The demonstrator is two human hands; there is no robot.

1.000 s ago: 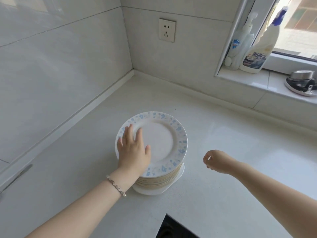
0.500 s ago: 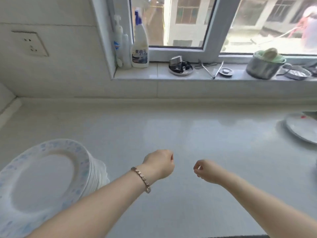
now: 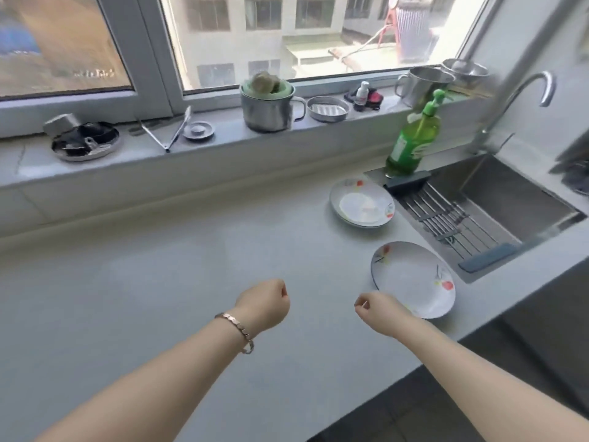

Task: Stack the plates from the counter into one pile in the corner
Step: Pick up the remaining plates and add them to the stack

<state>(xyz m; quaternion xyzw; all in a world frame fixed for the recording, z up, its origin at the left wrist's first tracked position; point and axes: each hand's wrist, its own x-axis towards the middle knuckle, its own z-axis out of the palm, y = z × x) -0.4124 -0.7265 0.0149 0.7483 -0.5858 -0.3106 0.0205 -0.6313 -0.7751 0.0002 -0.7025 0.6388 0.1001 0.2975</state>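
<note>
While two flowered plates lie on the grey counter (image 3: 159,282) by the sink (image 3: 497,199), neither is being touched. The near plate (image 3: 412,279) sits flat at the counter's front edge, just beyond the right hand (image 3: 377,311); the far plate (image 3: 361,202) rests apart from it, nearer the wall, beside a green soap bottle (image 3: 412,138). Both hands hover above the counter, loosely curled into fists and holding nothing. The left hand (image 3: 264,303), a bracelet (image 3: 237,330) on its wrist, hangs beside the right. Along the windowsill (image 3: 223,145) stands a steel mug (image 3: 271,106) among small dishes.
</note>
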